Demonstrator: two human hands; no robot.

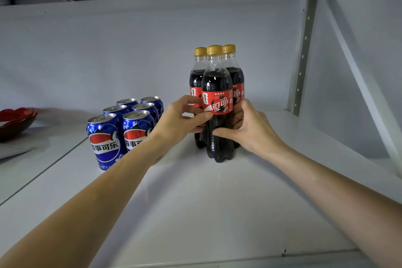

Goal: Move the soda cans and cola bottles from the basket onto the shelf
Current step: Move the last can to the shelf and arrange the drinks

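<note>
White metal shelf (195, 191) is carrying six blue soda cans (126, 124) beside three gold-capped cola bottles (217, 102). Left hand (180, 119) and right hand (248, 128) are curling fingers around the front bottle's label; probably heavy, slick, best gripped mid-body.

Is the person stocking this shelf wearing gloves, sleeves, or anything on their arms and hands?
Nothing that shows. The left hand and right hand are bare, without gloves, and I see no rings. Both forearms are uncovered as far as the picture's edge, with no sleeve, watch or bracelet in view.
</note>
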